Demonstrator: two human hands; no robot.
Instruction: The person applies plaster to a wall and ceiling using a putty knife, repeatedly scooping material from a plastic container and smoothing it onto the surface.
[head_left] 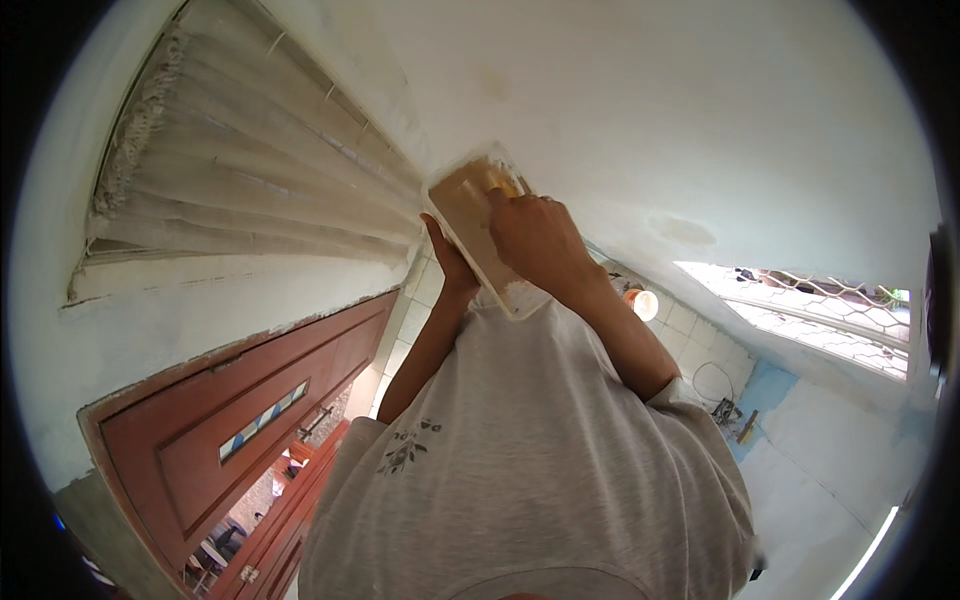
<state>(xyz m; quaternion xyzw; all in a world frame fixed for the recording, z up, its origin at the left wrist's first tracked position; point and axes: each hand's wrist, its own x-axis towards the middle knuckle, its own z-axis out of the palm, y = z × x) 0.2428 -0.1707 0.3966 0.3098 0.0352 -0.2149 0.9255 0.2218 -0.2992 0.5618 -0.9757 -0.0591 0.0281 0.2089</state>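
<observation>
A rectangular tray [462,205] with a tan face and a pale, white-smeared rim is held up in front of my chest, tilted. My left hand [452,264] grips its lower left edge, thumb up along the side. Over the tray's right part, my right hand [540,240] is closed, with the index finger reaching toward the far end. A yellowish thing [508,184] shows just beyond those fingers; its kind and most of its shape are hidden. White smears mark the tray's far corner.
A pale wall [640,110] rises ahead with patchy stains. To the left hangs a curtain [250,160] above a red-brown door [230,430] standing ajar. On the tiled floor at right is an orange-and-white round container [642,303]. A meshed opening [810,310] lies farther right.
</observation>
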